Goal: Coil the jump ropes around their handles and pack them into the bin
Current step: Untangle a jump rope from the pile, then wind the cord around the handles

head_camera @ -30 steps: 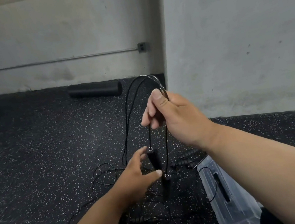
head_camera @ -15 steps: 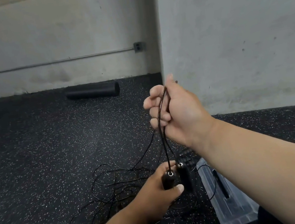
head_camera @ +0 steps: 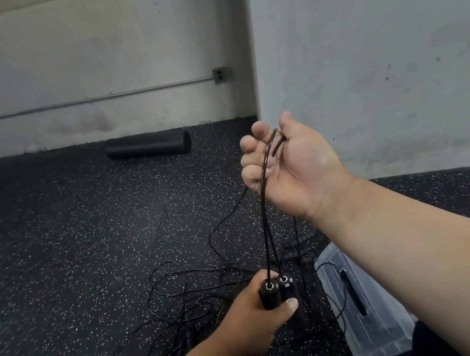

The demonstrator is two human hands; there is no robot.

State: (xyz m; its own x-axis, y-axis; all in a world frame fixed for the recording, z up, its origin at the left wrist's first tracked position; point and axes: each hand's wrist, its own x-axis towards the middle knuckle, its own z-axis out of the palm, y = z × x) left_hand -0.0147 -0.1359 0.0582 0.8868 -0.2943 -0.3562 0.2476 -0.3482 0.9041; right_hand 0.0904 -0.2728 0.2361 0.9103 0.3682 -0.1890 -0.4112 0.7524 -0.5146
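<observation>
Gripping both handles together now in the left hand — thumb pressed across the front, fingers curled round the pair, low and just left of the bin; a second ago reaching for them while they dangled one above the other, so gathering the two into one bundle over the last moments. Clenching the cord in the right hand, raised above the handles with fingers folded over two strands; the tall arch of cord standing above that fist a second ago no longer showing, only a short bend poking out at the thumb. Running almost straight down from fist to handle tops, both strands looking fairly taut; trailing away from under the fist, a loose tail dropping toward the floor.

Reading this as the set-up for winding — handles paired, slack taken up, first turn not yet laid on. Likely calling next for circling the right hand round the handles while feeding cord through the fingers. Watching for snags: lying beneath the left hand, a tangle of other ropes on the speckled floor, possibly catching the tail. Sitting to the right under the forearm, the clear bin, contents hard to make out; beyond it, more ribbed handles waiting on the floor. Resting by the far wall, a foam roller, well apart.
</observation>
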